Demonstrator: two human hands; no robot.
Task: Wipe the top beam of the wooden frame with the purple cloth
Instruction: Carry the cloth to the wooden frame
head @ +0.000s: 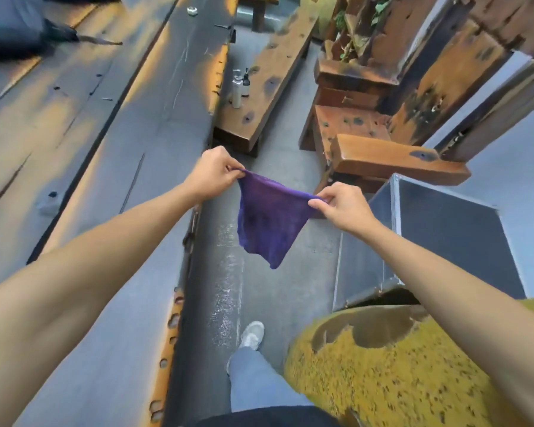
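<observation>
A purple cloth (267, 224) hangs spread in the air in front of me, its lower corner pointing down. My left hand (211, 174) pinches its upper left corner and my right hand (341, 208) pinches its upper right corner. Both hands are held over the grey floor, level with each other. A wooden frame of thick brown beams (398, 163) stands at the right, beyond my right hand. Its nearest beam juts toward the cloth but does not touch it.
A long dark wooden table (111, 143) runs along my left. A wooden bench (269, 75) carries two bottles (239, 87). A grey metal-edged case (438, 238) sits under my right arm, beside a mossy yellow-green mound (389, 371). My leg and shoe (253, 334) stand on the grey floor.
</observation>
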